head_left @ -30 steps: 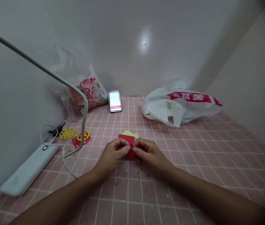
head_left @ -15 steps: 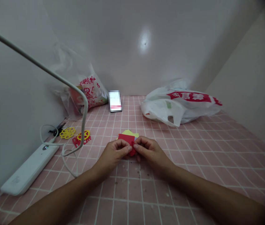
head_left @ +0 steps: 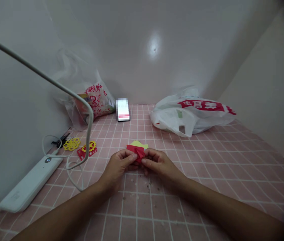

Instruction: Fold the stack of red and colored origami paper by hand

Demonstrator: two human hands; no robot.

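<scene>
A small piece of folded red paper (head_left: 138, 152) is held between my two hands, above the middle of the pink tiled surface. My left hand (head_left: 121, 161) pinches its left side with thumb and fingers. At the right side, my right hand (head_left: 156, 160) grips the paper in the same way. Raised creases show in the middle of the red paper. Just behind it lies yellow paper (head_left: 139, 144), partly hidden by the red paper and my hands.
Yellow cutouts (head_left: 71, 144) and a red cutout (head_left: 81, 154) lie left, near a white power bank (head_left: 31, 182) and its cable (head_left: 90, 130). At the back are a lit phone (head_left: 123, 109), a clear bag (head_left: 99, 98) and a white plastic bag (head_left: 174, 115).
The red paper now shows a creased, pointed fold in its middle, where it looked flatter before. My left thumb has shifted slightly left, and my fingers have moved a little apart.
</scene>
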